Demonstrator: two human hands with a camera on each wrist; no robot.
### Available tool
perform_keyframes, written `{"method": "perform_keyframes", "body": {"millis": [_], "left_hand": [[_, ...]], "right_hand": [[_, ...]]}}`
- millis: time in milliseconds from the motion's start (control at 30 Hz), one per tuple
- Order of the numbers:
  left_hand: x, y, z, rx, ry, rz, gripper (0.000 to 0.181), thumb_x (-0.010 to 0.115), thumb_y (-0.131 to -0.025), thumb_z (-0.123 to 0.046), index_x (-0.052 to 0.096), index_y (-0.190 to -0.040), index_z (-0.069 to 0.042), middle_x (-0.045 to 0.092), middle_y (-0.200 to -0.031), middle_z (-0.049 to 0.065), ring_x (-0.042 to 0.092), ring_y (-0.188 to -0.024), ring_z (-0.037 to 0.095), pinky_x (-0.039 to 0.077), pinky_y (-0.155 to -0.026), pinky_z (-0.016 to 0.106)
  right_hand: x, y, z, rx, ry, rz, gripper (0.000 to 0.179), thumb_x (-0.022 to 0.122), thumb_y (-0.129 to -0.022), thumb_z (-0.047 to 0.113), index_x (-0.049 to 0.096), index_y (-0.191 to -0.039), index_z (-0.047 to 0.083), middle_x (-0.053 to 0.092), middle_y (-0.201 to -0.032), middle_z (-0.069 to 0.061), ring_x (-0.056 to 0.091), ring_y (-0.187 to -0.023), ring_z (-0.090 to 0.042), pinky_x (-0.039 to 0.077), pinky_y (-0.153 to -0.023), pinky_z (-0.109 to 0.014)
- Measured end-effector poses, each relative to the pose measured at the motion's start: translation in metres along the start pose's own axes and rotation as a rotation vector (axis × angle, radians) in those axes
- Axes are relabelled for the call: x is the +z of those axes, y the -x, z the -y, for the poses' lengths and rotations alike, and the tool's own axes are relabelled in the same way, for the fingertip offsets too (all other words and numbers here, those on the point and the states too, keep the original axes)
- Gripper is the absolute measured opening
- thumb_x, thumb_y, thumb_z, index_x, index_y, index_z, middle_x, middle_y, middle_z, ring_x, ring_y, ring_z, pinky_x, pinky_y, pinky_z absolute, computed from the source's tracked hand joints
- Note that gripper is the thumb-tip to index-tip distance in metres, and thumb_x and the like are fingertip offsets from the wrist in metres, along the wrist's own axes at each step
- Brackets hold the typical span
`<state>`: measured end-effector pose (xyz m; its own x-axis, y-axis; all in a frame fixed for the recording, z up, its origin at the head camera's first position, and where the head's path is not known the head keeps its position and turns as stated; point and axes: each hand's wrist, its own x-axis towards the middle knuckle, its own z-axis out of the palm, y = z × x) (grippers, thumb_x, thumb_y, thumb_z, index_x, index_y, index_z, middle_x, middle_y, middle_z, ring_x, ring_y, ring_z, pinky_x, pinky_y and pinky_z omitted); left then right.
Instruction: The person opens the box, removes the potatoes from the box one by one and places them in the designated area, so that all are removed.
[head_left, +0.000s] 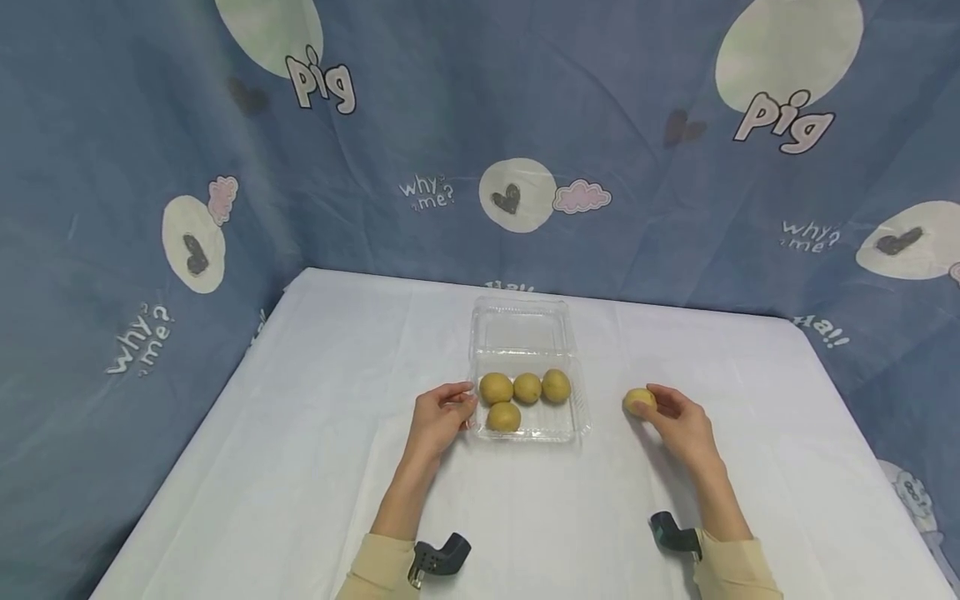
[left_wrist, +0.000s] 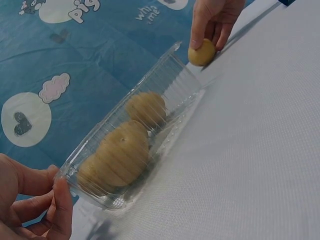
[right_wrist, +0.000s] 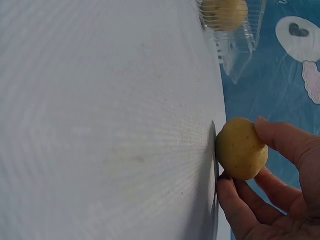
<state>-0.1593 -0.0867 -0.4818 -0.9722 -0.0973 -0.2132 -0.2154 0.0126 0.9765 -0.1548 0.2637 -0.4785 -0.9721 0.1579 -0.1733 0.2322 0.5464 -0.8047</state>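
White table [head_left: 300, 467] spread wide, and on it sat the clear clamshell box [head_left: 525, 333], lid flung back, four potatoes [head_left: 527, 387] already inside. The left hand [head_left: 438, 417] pinched the box's near-left rim, steadying it. Off to the right, well apart from the box, the right hand [head_left: 678, 421] curled round the loose potato [head_left: 639, 402], resting on the cloth. Loading was underway, by my read; next needed a lift across into the free front corner.

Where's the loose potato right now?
In the head view, the loose potato sits on the white table, right of the clear container, pinched by the right hand.
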Motion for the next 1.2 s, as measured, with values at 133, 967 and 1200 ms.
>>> {"method": "perform_keyframes", "body": {"millis": [133, 967, 1200], "left_hand": [[-0.0007, -0.0015, -0.0038, 0.003, -0.015, -0.005, 0.025, 0.068, -0.09, -0.003, 0.068, -0.114, 0.002, 0.062, -0.094, 0.01, 0.057, -0.067, 0.013, 0.051, -0.058, 0.023], [0.0007, -0.001, -0.0041, 0.002, -0.009, -0.013, 0.025, 0.068, -0.09, -0.003, 0.068, -0.115, 0.002, 0.063, -0.096, 0.01, 0.058, -0.072, 0.015, 0.051, -0.058, 0.022], [0.0005, -0.0009, -0.0006, -0.007, -0.011, -0.012, 0.024, 0.067, -0.091, -0.003, 0.067, -0.114, 0.003, 0.063, -0.094, 0.01, 0.056, -0.067, 0.012, 0.05, -0.058, 0.023]], "right_hand": [[-0.0012, -0.0022, 0.0028, 0.004, 0.001, -0.001, 0.066, 0.064, -0.094, 0.043, 0.046, -0.141, 0.001, 0.049, -0.14, -0.023, 0.047, -0.128, -0.038, 0.039, -0.104, -0.051], [-0.007, 0.0003, 0.0069, -0.007, 0.033, 0.021, 0.073, 0.062, -0.093, 0.05, 0.042, -0.145, 0.003, 0.047, -0.142, -0.022, 0.044, -0.13, -0.039, 0.038, -0.103, -0.055], [-0.0063, 0.0021, 0.0084, 0.022, 0.07, -0.031, 0.069, 0.056, -0.096, 0.049, 0.041, -0.145, 0.003, 0.043, -0.145, -0.024, 0.038, -0.133, -0.042, 0.035, -0.104, -0.057]]}}
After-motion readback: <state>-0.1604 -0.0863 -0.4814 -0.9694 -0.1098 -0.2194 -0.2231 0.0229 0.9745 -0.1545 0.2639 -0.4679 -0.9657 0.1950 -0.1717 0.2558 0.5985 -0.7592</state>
